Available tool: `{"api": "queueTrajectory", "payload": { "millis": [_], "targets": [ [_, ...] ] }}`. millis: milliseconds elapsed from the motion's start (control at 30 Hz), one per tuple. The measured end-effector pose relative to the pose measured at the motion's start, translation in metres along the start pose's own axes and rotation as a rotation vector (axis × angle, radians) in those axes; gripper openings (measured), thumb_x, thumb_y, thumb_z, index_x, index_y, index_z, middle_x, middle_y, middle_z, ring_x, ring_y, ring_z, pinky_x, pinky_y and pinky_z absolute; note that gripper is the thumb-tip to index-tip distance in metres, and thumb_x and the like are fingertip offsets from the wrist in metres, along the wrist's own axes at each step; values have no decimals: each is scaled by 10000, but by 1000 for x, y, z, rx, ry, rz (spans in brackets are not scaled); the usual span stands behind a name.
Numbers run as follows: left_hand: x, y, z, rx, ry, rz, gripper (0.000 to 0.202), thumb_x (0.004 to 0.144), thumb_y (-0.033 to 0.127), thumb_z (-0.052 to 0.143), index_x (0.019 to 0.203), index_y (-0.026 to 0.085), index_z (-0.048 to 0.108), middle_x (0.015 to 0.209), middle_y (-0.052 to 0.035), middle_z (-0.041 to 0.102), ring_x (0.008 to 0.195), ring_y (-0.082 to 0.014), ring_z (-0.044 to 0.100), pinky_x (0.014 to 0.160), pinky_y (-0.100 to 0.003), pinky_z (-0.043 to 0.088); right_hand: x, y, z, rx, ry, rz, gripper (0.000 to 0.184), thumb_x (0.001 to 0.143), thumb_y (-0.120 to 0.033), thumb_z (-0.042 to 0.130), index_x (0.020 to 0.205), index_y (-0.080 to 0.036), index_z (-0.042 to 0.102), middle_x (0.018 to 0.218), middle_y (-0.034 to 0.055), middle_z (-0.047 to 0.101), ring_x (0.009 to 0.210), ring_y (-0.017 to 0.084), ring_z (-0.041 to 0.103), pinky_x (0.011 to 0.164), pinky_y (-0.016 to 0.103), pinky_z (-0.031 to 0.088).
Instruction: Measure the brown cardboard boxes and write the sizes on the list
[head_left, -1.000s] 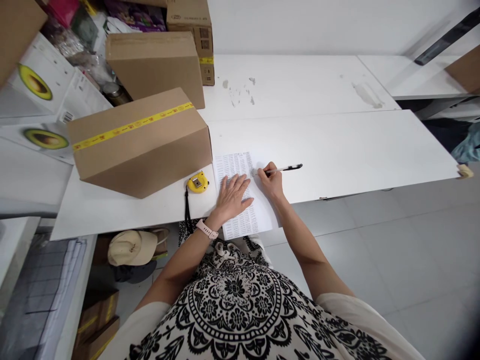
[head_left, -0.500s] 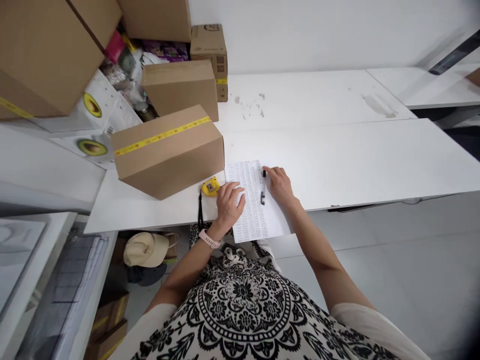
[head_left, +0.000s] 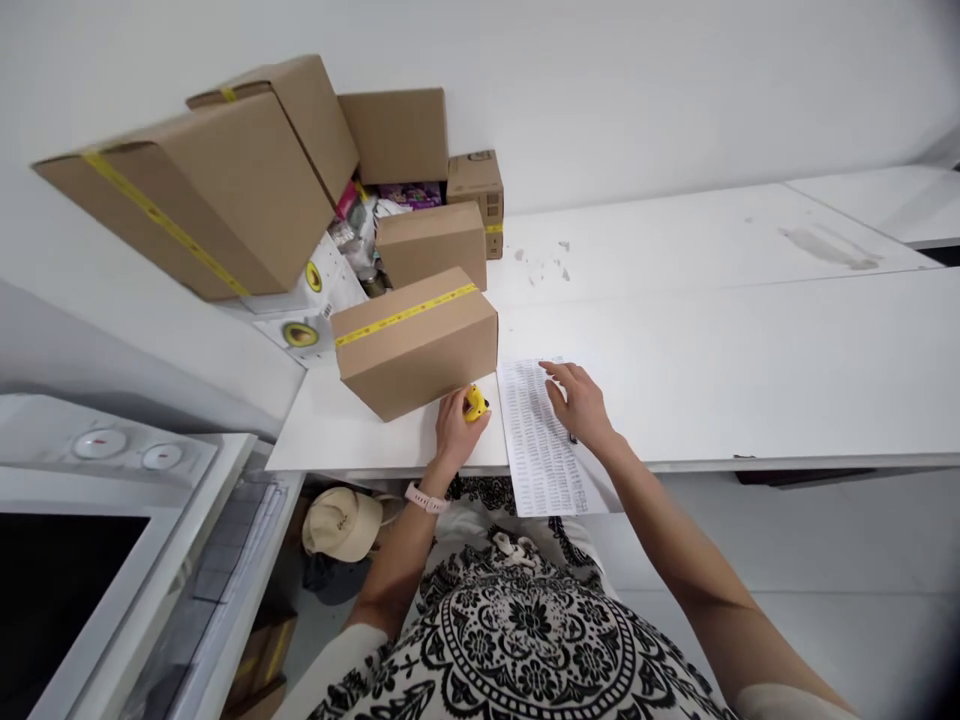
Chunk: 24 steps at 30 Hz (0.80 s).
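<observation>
A yellow tape measure is gripped in my left hand, close to the front face of a taped cardboard box. Over the printed sheet hovers or rests my right hand, its fingers apart and holding nothing. Beneath that hand lies a pen, mostly hidden, with only a dark end showing. The sheet's lower edge hangs past the front of the white table.
More cardboard boxes and bagged goods are piled at the back left, beside white cartons with avocado pictures. Below the table to the left is a beige cap. A white appliance stands at the far left.
My left hand has taken hold of the tape measure. My right hand has shifted over the pen, covering most of it. The view has turned left, so more boxes and the appliance show.
</observation>
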<state>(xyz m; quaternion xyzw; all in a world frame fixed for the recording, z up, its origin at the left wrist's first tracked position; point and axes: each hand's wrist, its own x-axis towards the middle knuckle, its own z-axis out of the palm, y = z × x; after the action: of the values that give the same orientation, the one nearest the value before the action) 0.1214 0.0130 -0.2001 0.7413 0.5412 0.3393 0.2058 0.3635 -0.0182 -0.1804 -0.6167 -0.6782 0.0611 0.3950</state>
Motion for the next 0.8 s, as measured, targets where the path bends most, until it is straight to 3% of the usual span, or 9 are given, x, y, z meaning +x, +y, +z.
{"api": "queueTrajectory", "payload": {
  "millis": [67,100,167,267,367,467,533,600,800],
  "targets": [
    [-14,1,-18,-98,62,-15,498,867,293,676,1328,185,518,1224,-146,656,1118,-255,647,975,-405,523,4,-6,4,140,-25,41,390,977,-283,425,1306,-210,621,1179,129,697,1057,266,652,921,465,546],
    [-23,0,-30,-248,123,-44,530,871,325,679,1345,181,491,1238,-154,645,1103,-245,656,955,-386,531,7,-7,8,222,-42,77,402,969,-288,435,1324,-220,612,1224,127,692,1104,264,650,939,468,549],
    [-41,-5,-56,-487,248,-111,666,843,382,719,1406,204,412,1193,-136,643,1040,-230,672,907,-363,546,16,-6,18,364,-85,156,454,939,-272,459,1375,-235,582,1330,128,661,1211,270,625,989,493,540],
    [-62,-22,-94,-652,387,-246,907,800,400,779,1532,265,261,1095,-74,664,970,-209,686,874,-343,549,34,-3,38,470,-149,244,604,834,-183,508,1433,-243,548,1462,127,580,1343,293,549,1089,559,467],
    [-63,-42,-125,-832,301,-462,1130,733,425,838,1605,259,139,1025,-47,706,858,-208,723,872,-374,565,54,-9,58,552,-188,338,738,727,-111,534,1453,-245,536,1502,127,542,1379,317,516,1115,607,424],
    [-49,-51,-147,-960,105,-562,1159,654,439,882,1595,178,257,1056,-94,741,860,-235,733,837,-371,579,68,-29,64,698,-266,343,755,723,-117,556,1464,-259,524,1498,110,550,1366,318,523,1105,593,438],
    [-37,-49,-160,-954,32,-535,1108,622,418,897,1558,146,367,1073,-115,749,851,-236,729,774,-335,582,73,-46,56,768,-296,290,737,739,-134,564,1463,-263,517,1487,89,566,1352,296,529,1111,558,439],
    [-29,-43,-175,-927,32,-472,1043,617,400,890,1523,143,443,1088,-117,748,830,-228,722,688,-294,572,74,-60,38,782,-253,247,692,765,-163,583,1450,-244,524,1456,97,586,1300,280,557,1093,524,460],
    [-24,-16,-219,-966,55,-352,788,620,417,812,1331,115,658,973,-109,747,748,-238,687,485,-250,513,56,-83,-28,574,-67,140,518,876,-430,642,1347,-217,603,1267,128,617,1019,251,632,842,423,568]
  ]
}}
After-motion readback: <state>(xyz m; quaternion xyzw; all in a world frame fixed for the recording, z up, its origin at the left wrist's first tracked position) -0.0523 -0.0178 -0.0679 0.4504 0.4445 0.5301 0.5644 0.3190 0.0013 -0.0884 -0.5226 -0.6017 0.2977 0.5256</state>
